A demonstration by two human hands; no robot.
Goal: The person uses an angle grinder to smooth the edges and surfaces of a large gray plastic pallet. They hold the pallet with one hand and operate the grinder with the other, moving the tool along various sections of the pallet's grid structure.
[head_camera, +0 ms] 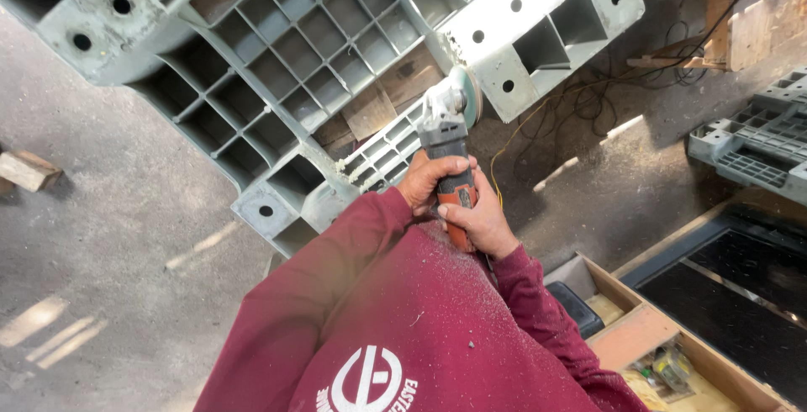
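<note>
Both hands are clamped around the body of an orange angle grinder (pixel 450 155). The left hand (pixel 429 181) wraps it from one side and the right hand (pixel 479 223) closes over the rear of the handle, nearest the person's chest. From that double grip the tool's long axis runs straight away from the body, and the grey gear head and disc sit at the far end, well ahead of the knuckles. The disc meets the edge of a grey plastic pallet (pixel 294 50), which is upturned with its ribbed grid showing, just beyond the left hand. The left hand is the nearer one to the pallet. A yellow cord (pixel 513 139) trails off on the floor to the right of the grip. Pale dust speckles the red sweatshirt (pixel 403 311).
</note>
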